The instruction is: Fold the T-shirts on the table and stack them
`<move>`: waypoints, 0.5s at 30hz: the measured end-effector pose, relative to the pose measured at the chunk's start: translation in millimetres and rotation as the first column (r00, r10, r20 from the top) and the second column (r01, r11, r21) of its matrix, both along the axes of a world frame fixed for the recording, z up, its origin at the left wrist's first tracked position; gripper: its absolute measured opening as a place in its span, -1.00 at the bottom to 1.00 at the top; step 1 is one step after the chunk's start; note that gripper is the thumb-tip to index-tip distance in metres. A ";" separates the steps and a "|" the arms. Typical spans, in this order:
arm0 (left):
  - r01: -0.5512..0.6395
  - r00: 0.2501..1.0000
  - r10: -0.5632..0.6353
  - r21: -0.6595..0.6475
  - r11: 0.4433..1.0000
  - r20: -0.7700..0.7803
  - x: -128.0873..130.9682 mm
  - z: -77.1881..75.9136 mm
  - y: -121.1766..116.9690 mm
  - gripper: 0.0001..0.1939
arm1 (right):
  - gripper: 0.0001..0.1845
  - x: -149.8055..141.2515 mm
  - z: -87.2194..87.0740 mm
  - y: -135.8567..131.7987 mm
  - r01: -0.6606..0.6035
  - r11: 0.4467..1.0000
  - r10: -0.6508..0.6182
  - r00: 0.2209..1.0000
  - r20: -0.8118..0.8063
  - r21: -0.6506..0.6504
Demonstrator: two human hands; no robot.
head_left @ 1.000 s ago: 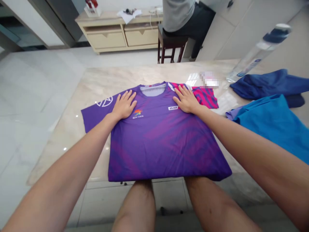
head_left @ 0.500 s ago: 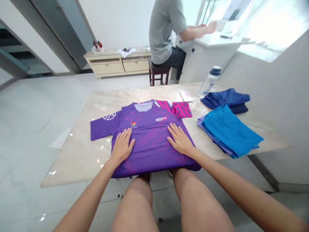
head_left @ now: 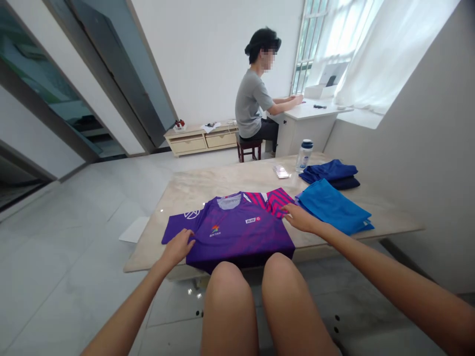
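Note:
A purple and magenta sports jersey (head_left: 237, 232) lies flat, front up, on the marble table (head_left: 222, 180), its hem hanging over the near edge above my knees. My left hand (head_left: 177, 247) rests on the jersey's left side below the sleeve, fingers stretched out. My right hand (head_left: 300, 217) touches the right edge of the jersey by its pink striped sleeve (head_left: 276, 200), fingers extended; whether they pinch the cloth I cannot make out.
A folded light blue garment (head_left: 332, 210) lies just right of my right hand, dark blue clothes (head_left: 330, 173) behind it. A water bottle (head_left: 304, 155) and a small packet (head_left: 281, 171) stand at the far edge. Another person sits at a white desk (head_left: 311, 111) beyond.
My head has risen, so the table looks smaller. Both hands slid from the jersey's chest down and outward; the left now lies at the left side, the right at the right sleeve.

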State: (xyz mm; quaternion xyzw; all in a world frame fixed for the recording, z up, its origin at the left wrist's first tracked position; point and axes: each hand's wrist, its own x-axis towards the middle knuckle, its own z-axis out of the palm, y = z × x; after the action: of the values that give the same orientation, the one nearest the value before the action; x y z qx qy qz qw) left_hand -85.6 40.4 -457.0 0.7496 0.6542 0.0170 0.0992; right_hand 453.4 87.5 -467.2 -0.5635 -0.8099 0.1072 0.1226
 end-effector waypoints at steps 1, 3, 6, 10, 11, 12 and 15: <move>-0.078 0.997 0.077 0.013 0.997 0.029 -15.0 2.7 3.3 -0.70 | -0.54 8.8 0.8 7.0 0.054 0.999 -0.054 0.999 -0.011 0.009; -0.263 0.961 0.259 0.027 0.964 0.099 -44.9 4.7 13.7 -0.72 | -0.53 21.7 -0.1 24.4 0.172 0.985 -0.172 0.985 -0.026 -0.014; -0.514 0.847 0.499 0.044 0.857 0.181 -82.8 -1.5 33.7 -0.67 | -0.52 28.7 -8.2 57.0 0.321 0.944 -0.320 0.947 0.020 -0.075; -0.637 0.760 0.615 0.053 0.769 0.208 -109.3 -21.7 58.8 -0.60 | -0.60 24.9 -30.0 104.0 0.418 0.906 -0.409 0.905 0.117 -0.069; -0.645 0.752 0.626 0.037 0.763 0.207 -111.0 -27.7 63.6 -0.57 | -0.58 24.1 -36.5 115.0 0.456 0.887 -0.445 0.886 0.133 -0.067; -0.653 0.745 0.636 0.024 0.757 0.201 -111.0 -33.8 67.4 -0.52 | -0.51 24.1 -43.1 125.4 0.506 0.860 -0.493 0.857 0.146 -0.068; -0.668 0.739 0.654 0.050 0.743 0.159 -106.0 -50.4 73.5 -0.40 | -0.13 29.3 -60.6 151.8 0.666 0.742 -0.648 0.742 0.173 -0.079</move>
State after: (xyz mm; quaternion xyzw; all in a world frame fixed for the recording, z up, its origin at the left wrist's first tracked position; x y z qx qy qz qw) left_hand -191.6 114.0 -507.5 0.4697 0.8679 0.1342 0.0903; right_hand 482.6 239.3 -527.8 -0.8258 -0.5560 0.0739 0.0594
